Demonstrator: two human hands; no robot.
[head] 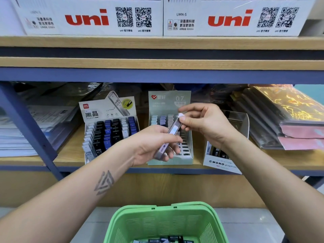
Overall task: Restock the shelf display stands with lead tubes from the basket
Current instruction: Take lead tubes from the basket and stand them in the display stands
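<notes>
A pale purple lead tube (172, 129) slants in front of the pale green 0.7 display stand (169, 100) on the lower shelf. My left hand (154, 146) grips the tube's lower end, fingers curled round it. My right hand (201, 120) pinches its white cap end between thumb and fingertips. The green stand holds a few tubes at its back and has several vacant slots at the front. A green basket (164, 221) stands below, with several dark tubes at its bottom.
Left of the green stand is a white 0.5 HB stand (108, 109) packed with black, blue and white tubes. To the right sits a white MONO stand (222, 163). Stacked papers (26, 134) and wrapped folders (280, 120) flank them. White uni boxes (87, 18) line the upper shelf.
</notes>
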